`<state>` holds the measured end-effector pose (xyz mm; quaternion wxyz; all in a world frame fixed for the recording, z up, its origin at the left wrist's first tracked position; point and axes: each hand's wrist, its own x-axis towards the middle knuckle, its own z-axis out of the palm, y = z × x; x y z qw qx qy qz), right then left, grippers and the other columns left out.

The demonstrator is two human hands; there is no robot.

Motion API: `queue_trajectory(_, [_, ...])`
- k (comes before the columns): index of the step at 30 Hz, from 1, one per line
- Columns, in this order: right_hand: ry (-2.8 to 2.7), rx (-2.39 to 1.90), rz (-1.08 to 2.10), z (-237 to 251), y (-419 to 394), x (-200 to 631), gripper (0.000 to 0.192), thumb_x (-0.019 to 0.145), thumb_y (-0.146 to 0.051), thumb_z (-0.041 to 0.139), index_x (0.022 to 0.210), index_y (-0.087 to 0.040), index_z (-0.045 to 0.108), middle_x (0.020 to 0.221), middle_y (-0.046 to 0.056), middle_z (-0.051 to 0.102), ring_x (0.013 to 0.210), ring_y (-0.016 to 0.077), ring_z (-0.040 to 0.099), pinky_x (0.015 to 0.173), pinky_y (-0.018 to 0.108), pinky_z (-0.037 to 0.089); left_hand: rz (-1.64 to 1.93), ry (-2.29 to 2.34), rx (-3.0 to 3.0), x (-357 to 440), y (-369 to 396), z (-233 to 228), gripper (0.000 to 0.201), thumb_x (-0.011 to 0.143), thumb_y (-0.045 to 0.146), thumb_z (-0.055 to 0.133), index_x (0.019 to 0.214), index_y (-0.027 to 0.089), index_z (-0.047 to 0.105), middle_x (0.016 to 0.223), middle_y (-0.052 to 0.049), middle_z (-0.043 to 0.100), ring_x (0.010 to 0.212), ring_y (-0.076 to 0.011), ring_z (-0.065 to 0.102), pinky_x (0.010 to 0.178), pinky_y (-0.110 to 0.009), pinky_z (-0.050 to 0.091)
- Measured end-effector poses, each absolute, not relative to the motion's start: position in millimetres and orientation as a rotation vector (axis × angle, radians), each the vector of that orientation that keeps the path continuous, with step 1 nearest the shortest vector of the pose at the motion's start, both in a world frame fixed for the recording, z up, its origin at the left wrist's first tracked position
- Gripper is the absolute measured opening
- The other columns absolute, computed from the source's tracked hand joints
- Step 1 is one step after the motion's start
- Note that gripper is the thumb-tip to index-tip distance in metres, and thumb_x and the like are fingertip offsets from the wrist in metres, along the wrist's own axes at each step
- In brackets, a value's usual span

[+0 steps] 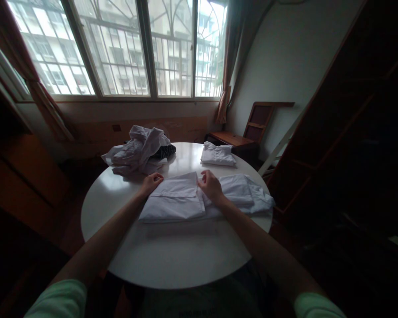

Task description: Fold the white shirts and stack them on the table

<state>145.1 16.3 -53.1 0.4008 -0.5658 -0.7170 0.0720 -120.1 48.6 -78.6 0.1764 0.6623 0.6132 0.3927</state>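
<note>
Two bare hands work at a white garment (172, 205) laid in flat layers on a round table (185, 251), beneath a barred window (119, 57). The left hand (151, 183) rests at the garment's far left corner, fingers loosely curled; whether they grip any cloth cannot be told. The right hand (211, 184) is half closed at the edge of the upper fold, thumb and fingers bent close together, though a firm pinch cannot be confirmed. Set at opposite ends of the fold, the pair are probably there to keep its edges square, and the cloth likely lies close to the wearer's side for easy reach. It stretches rightward beneath the right forearm (one piece or two, the view does not settle).

Beyond the garment to the left sits one rumpled heap (132, 152) of pale cloth, its pieces too tangled to count, with one dark patterned item (164, 151) tucked against it. Beyond the garment to the right lies one neat folded bundle (218, 155), perhaps parked there to stay apart from the heap. Farther past it stands one wooden chair (234, 138).
</note>
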Motion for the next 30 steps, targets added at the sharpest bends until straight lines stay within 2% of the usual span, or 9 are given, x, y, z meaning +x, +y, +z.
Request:
queue_trajectory(2, [-1.831,-1.247,0.143,-48.3,9.6,139.3,0.025,0.074,-0.018,0.055,0.098,-0.014,0.052,0.083,0.006,0.060,0.076,0.0165,0.056,0.074,0.029,0.044,1.094,1.755,1.888,-118.9,47.6,-77.7,0.024,0.066,0.036,0.055,0.075,0.016,0.064,0.069,-0.002,0.064,0.068,-0.0166,0.058,0.062,-0.024,0.042])
queue_trajectory(5, [-2.014,-0.937,0.250,-42.0,-3.8,128.3,0.032,0.077,-0.024,0.056,0.107,-0.015,0.052,0.098,0.010,0.061,0.090,0.0183,0.057,0.083,0.033,0.044,1.070,1.781,1.917,-116.6,45.4,-76.1,0.022,0.068,0.036,0.053,0.074,0.017,0.063,0.068,-0.002,0.064,0.069,-0.0164,0.058,0.061,-0.024,0.041])
queue_trajectory(9, [-2.406,-0.623,0.491,-40.5,-20.9,117.6,0.047,0.080,-0.040,0.054,0.120,-0.016,0.049,0.123,0.011,0.053,0.114,0.0188,0.047,0.095,0.033,0.038,1.053,1.815,1.935,-113.6,42.8,-74.8,0.020,0.070,0.033,0.053,0.075,0.017,0.063,0.068,-0.002,0.064,0.068,-0.0160,0.058,0.061,-0.024,0.042])
queue_trajectory(16, [-2.756,-0.855,0.412,-48.4,-23.0,121.4,0.060,0.081,-0.047,0.050,0.131,-0.014,0.041,0.140,0.014,0.035,0.129,0.0254,0.030,0.105,0.040,0.025,1.020,1.902,2.029,-114.1,39.3,-68.9,0.024,0.074,0.030,0.053,0.088,0.015,0.064,0.080,-0.006,0.066,0.075,-0.0185,0.061,0.069,-0.028,0.046])
queue_trajectory(18, [-2.802,-0.871,0.419,-49.5,-20.2,122.8,0.056,0.085,-0.043,0.045,0.132,-0.013,0.039,0.141,0.014,0.033,0.130,0.0239,0.028,0.105,0.038,0.024,1.050,1.910,2.122,-112.8,37.1,-65.3,0.028,0.075,0.028,0.052,0.098,0.014,0.062,0.093,-0.009,0.066,0.087,-0.0203,0.060,0.078,-0.031,0.046])
queue_trajectory(21, [-2.829,-0.859,0.407,-51.4,-17.0,122.7,0.050,0.089,-0.038,0.037,0.133,-0.013,0.038,0.141,0.012,0.032,0.131,0.0213,0.028,0.106,0.036,0.023,1.067,1.859,2.329,-103.5,28.6,-61.2,0.036,0.079,0.030,0.049,0.110,0.014,0.056,0.116,-0.012,0.058,0.109,-0.0218,0.051,0.094,-0.034,0.039])
queue_trajectory(27, [-2.720,-1.038,0.352,-56.8,-13.0,123.5,0.054,0.090,-0.043,0.031,0.134,-0.013,0.036,0.141,0.012,0.033,0.131,0.0215,0.026,0.107,0.039,0.021,0.457,1.732,2.582,-76.4,6.0,-63.9,0.046,0.085,0.043,0.039,0.122,0.018,0.049,0.131,-0.011,0.048,0.121,-0.0248,0.042,0.101,-0.040,0.030])
queue_trajectory(30, [-2.613,-1.208,0.338,-59.3,-8.2,126.9,0.056,0.089,-0.047,0.032,0.134,-0.013,0.038,0.142,0.013,0.031,0.132,0.0241,0.025,0.106,0.043,0.020,0.403,1.757,2.572,-73.3,2.3,-64.7,0.049,0.086,0.046,0.034,0.126,0.019,0.045,0.134,-0.012,0.044,0.124,-0.0261,0.039,0.101,-0.042,0.027])
